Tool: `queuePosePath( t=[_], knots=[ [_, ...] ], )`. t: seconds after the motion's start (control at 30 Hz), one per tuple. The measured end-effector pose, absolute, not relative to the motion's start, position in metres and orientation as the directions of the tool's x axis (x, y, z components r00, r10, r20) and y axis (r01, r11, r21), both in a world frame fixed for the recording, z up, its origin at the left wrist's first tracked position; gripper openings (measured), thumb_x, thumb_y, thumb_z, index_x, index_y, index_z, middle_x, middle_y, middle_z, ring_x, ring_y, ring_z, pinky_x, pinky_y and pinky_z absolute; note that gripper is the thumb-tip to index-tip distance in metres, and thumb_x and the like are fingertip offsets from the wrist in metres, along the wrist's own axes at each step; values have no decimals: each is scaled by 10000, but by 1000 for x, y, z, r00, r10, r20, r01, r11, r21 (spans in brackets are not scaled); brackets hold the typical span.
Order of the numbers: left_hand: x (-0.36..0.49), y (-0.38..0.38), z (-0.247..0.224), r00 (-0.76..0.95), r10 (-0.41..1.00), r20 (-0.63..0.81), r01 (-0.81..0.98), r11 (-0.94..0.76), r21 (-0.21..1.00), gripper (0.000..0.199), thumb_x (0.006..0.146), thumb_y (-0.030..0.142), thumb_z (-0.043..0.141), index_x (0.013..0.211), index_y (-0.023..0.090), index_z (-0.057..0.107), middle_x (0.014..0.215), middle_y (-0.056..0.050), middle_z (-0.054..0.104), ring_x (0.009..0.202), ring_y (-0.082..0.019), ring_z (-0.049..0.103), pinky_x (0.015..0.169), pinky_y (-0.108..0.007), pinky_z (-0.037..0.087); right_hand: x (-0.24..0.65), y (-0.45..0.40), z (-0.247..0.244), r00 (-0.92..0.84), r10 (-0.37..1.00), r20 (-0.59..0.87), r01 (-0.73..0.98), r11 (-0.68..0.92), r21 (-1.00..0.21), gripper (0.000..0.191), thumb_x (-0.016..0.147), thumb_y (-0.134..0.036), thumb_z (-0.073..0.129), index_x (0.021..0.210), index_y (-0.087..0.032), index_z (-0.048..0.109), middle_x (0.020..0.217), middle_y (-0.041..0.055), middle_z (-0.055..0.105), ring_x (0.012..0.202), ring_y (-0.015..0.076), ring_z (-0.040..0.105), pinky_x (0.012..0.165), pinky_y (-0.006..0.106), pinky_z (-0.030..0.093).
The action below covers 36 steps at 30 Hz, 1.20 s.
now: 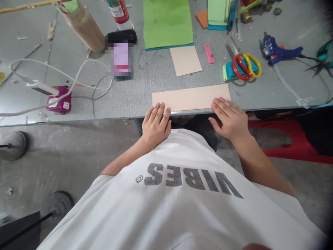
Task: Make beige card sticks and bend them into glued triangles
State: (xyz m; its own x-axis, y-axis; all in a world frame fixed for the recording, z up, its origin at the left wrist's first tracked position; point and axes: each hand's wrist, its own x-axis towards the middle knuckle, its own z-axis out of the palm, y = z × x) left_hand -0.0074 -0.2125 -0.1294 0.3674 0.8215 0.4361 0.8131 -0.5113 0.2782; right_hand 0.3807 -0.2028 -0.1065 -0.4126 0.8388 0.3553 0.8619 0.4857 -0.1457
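1. Strip is laid flat at the near edge of the table, its long axis turned roughly from nine o'clock to three, with the three o'clock end tipped slightly away from the body.
2. The strip's left part is touched by the left hand; from that hand, most of the strip is found toward one to two o'clock. The fingers are laid out flat and a little apart over the near long edge, with nothing seen clamped.
3. The strip's right end is covered by the right hand; from there, the rest is found toward ten o'clock. The fingers are held close together, flat, with the thumb set apart from them.
4. Neither hand is placed clearly nearer: one end is reached by each, and the middle is left uncovered between them.
5. From the strip's middle, a pale square is seen at twelve o'clock, a pink cutter at one, and scissors and a glue gun at two, all untouched.
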Motion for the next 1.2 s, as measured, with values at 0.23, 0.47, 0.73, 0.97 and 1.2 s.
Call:
queuePosePath(
  t=[0.23, 0.47, 0.73, 0.97, 1.2],
  knots=[
    [-8, -212, -125, 348, 833, 430, 813, -497, 305, 526, 1226, 444, 629, 1693, 244, 764, 1827, -194, 693, 1774, -410, 620, 1502, -646, 487, 394, -210, -98, -343, 867, 362, 907, 406, -114, 587, 1199, -447, 632, 1699, -174, 775, 1794, 235, 714, 1675, 489, 674, 1352, 676, 557],
    [-21, -213, -112, 284, 817, 502, 860, -449, 245, 320, 1227, 399, 653, 1443, 289, 863, 1725, -177, 792, 1621, -403, 763, 1448, -702, 496, 373, -216, -106, -333, 774, 539, 911, 411, -27, 245, 1199, -412, 715, 1266, -278, 909, 1210, 139, 897, 1089, 347, 754, 1014, 550, 474],
    [5, -206, -89, 305, 852, 426, 863, -436, 255, 303, 1222, 295, 591, 1282, 274, 887, 1326, -179, 902, 1238, -364, 811, 1200, -613, 593, 319, -198, -85, -475, 799, 369, 840, 536, -82, 337, 1244, -300, 564, 1202, -308, 899, 1164, 97, 894, 1100, 324, 734, 1076, 567, 473],
    [23, -203, -92, 378, 860, 342, 818, -483, 311, 454, 1247, 258, 467, 1371, 294, 902, 1259, -163, 892, 1206, -347, 788, 1052, -544, 586, 282, -193, -77, -522, 778, 350, 815, 576, -64, 375, 1219, -220, 535, 1131, -306, 888, 1110, 89, 884, 1091, 324, 734, 1033, 561, 482],
    [24, -196, -88, 286, 876, 388, 848, -420, 324, 411, 1251, 363, 535, 1095, 302, 911, 1003, -135, 792, 1039, -338, 717, 961, -550, 513, 273, -192, -70, -491, 741, 459, 833, 553, -1, 331, 1221, -197, 557, 1008, -275, 798, 1034, 41, 863, 1001, 287, 671, 979, 525, 408]
  ],
)
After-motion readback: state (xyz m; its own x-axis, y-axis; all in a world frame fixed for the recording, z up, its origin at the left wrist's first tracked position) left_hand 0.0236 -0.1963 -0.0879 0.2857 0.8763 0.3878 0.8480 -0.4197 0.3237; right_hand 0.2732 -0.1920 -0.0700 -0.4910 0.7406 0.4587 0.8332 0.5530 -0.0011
